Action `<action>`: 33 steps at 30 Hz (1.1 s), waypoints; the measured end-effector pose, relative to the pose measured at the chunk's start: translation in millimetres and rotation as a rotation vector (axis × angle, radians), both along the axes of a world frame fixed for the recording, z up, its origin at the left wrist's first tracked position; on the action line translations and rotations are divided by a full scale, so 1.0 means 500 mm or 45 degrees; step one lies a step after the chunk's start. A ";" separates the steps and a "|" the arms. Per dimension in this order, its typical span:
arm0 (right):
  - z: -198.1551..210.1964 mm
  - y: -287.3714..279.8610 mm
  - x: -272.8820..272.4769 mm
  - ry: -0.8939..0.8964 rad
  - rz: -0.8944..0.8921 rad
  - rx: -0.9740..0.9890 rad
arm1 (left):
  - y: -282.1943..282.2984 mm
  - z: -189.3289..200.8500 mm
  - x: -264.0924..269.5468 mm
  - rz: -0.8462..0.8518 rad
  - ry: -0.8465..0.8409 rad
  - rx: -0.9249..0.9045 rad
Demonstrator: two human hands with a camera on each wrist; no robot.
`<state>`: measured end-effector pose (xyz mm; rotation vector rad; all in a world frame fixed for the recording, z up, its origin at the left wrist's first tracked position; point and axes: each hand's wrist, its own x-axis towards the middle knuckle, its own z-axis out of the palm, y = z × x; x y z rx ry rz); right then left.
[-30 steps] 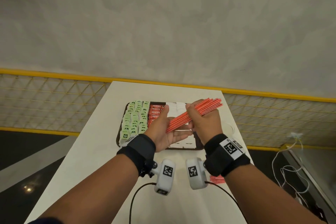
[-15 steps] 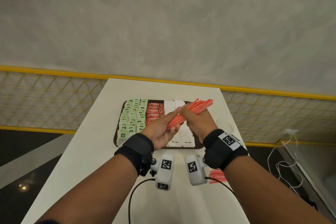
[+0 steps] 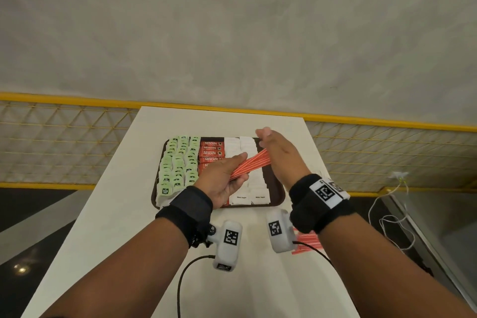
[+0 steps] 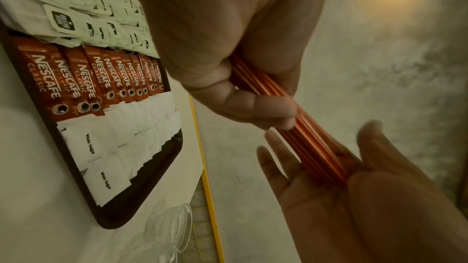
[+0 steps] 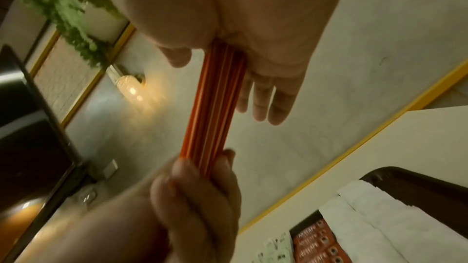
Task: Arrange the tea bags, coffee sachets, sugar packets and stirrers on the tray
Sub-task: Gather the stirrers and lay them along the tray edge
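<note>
Tea bags point(image 3: 178, 165): lay in overlapping rows on the left part of the tray point(image 3: 280, 195); thin paper, light, judged easy to disturb.
Coffee sachets point(image 3: 211, 152): one column just right of the tea bags, partly hidden by the left hand.
Left hand point(image 3: 222, 183): grip curled round the near end of the stirrers, thumb on top, above the middle of the tray.
Stirrers point(image 3: 251, 166): a bundle of thin orange sticks held slanted above the tray, not touching it. Judged light, smooth and stiff along their length but loose against each other; a slack hold would let them fan or slide. Best taken round the middle or at both ends.
Sugar packets point(image 3: 247, 192): two white columns right of the sachets, under the bundle.
Right hand point(image 3: 280, 155): fingers nearly straight, palm against the far end of the bundle, holding nothing by curling.
Free space: a bare strip along the right rim of the tray, judged the likely place for the bundle.
Obstacles: a clear plastic lid point(image 4: 169, 233) on the tabletop point(image 3: 103, 214) just right of the tray; more stirrers point(image 3: 305, 242) near the right wrist.
</note>
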<state>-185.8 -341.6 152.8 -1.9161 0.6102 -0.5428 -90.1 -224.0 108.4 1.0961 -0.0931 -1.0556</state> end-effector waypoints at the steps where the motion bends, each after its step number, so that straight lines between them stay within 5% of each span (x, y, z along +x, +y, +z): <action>1: -0.006 0.005 0.003 0.015 0.004 -0.037 | -0.002 0.000 0.000 0.014 -0.022 0.016; 7: -0.011 -0.002 0.003 -0.100 -0.084 0.188 | 0.004 0.002 0.018 0.065 -0.142 0.014; 13: -0.016 0.005 0.018 0.049 0.031 0.041 | 0.007 0.008 0.016 0.126 -0.291 0.035; 19: -0.026 0.014 0.025 -0.002 -0.232 -0.138 | 0.010 0.012 0.012 0.109 -0.440 0.020; 23: -0.015 0.016 0.025 -0.123 -0.210 -0.165 | 0.016 0.024 0.021 0.010 -0.197 0.083; 29: 0.000 0.034 0.036 -0.093 -0.030 -0.651 | 0.036 0.020 0.049 -0.385 0.212 0.313; 33: -0.003 0.048 0.044 -0.129 0.066 -0.771 | 0.056 0.009 0.074 -0.575 0.353 0.240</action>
